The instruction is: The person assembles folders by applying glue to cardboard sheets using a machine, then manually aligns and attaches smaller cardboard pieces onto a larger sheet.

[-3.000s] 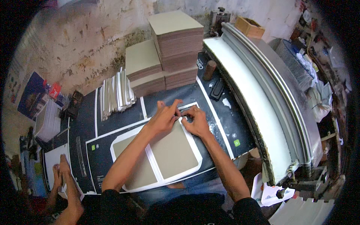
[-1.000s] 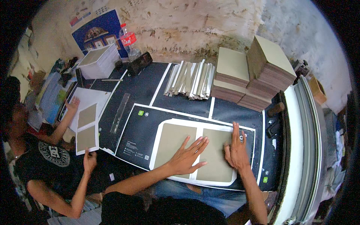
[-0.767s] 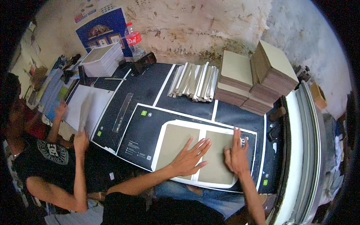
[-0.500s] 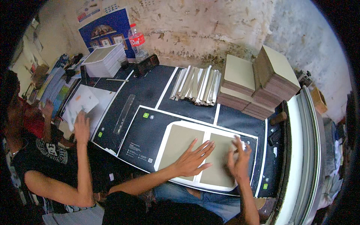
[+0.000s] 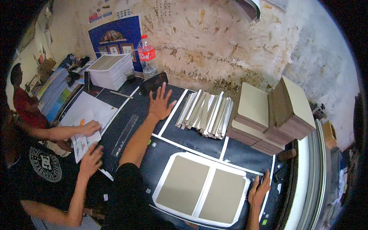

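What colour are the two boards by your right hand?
The two boards are greyish tan, edged in white; the head view shows it.

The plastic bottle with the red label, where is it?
The bottle stands at the table's far left against the wall, between the white paper stack and the person's outstretched left hand.

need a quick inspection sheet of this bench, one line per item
surface: dark printed sheet with white lines covers the bench
job's things: two grey boards side by side on a white sheet
clutter: bundle of grey strips, cardboard stacks, paper stack, bottle, clear ruler
grippers: left hand open, reaching beside the strips; right hand flat at the white sheet's right edge
cables: nothing seen
surroundings: stained wall, poster, co-worker's hands on printed paper
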Demonstrator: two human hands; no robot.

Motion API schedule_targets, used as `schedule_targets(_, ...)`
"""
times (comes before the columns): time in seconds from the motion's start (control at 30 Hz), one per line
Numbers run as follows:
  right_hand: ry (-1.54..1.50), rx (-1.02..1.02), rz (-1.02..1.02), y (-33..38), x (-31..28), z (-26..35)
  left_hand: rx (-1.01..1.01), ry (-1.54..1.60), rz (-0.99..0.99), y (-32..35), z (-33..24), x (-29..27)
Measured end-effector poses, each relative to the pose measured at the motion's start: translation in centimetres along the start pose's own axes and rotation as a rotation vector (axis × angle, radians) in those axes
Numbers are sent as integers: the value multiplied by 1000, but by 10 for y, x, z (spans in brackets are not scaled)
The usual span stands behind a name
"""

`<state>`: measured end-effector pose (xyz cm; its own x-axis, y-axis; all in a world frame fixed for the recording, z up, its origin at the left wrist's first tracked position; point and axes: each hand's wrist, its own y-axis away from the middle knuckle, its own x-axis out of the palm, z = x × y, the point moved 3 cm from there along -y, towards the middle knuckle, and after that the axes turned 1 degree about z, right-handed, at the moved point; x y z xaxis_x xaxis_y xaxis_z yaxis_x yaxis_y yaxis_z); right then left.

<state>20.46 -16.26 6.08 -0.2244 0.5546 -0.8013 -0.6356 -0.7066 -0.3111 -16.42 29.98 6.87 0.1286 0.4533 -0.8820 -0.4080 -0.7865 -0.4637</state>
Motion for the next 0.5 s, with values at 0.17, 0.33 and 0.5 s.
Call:
schedule_targets(0.17,31,61,40,-1,-4,11,-73,-36,44,-22,30,24)
schedule_targets(0.33,82,40,39,-1,-1,8,48,-51,-60,-33,46,26)
schedule_targets(0.5,170,0,5,0,-3,11,50,-34,-12,-37,40,19)
